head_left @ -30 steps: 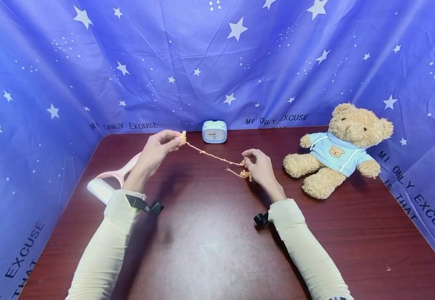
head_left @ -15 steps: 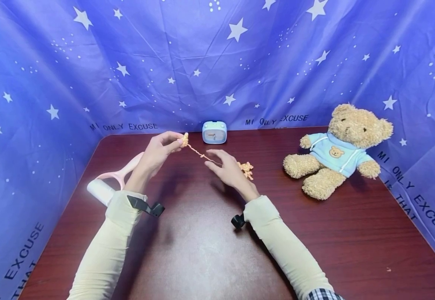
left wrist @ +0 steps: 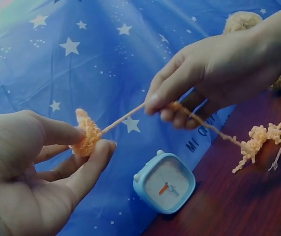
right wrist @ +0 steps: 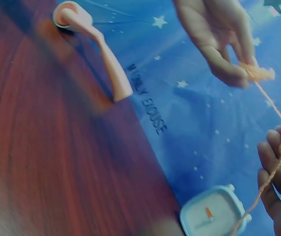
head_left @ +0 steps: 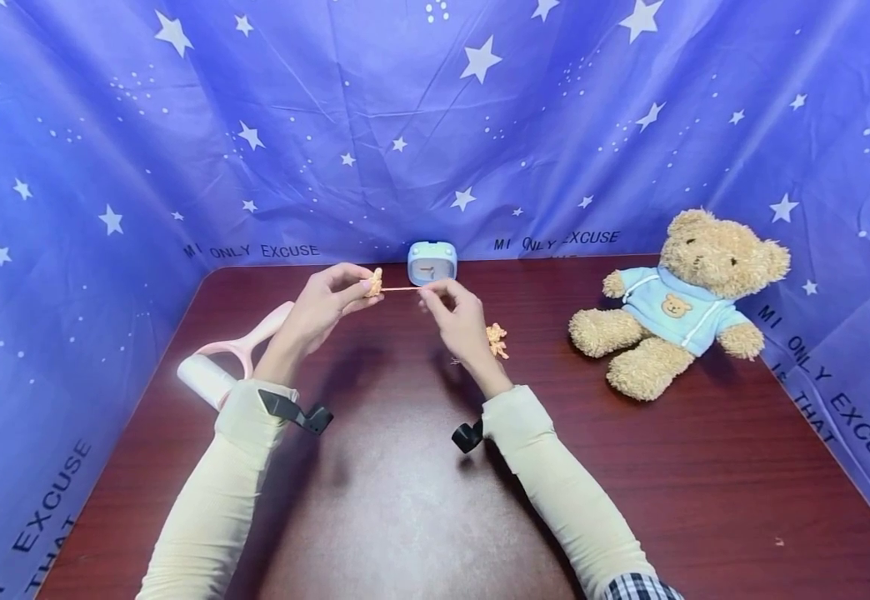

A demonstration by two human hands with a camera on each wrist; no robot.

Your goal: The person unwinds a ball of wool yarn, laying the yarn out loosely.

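My left hand [head_left: 313, 312] pinches a small orange crocheted piece [left wrist: 87, 136] between thumb and fingers, raised above the table. From that piece runs an orange yarn strand [left wrist: 123, 119], straight and taut, to my right hand [head_left: 459, 321], which pinches it between thumb and forefinger. Past the right fingers, the yarn trails down, bumpy and slack, to a second orange crocheted bundle [left wrist: 259, 139]. That bundle lies on the table with a frayed loose end, partly hidden behind the right hand in the head view.
Behind the hands, a light blue alarm clock [head_left: 432, 264] stands at the table's back edge. A pink-handled lint roller [head_left: 208, 380] lies beside the left forearm. A teddy bear [head_left: 675, 307] in a blue hoodie sits at the right. Starry blue cloth [head_left: 405, 108] surrounds the table [head_left: 705, 467].
My right hand has moved left from the bundle, toward the left hand, and now pinches the yarn close to the held piece. My left hand has kept its pinch, nearly still.
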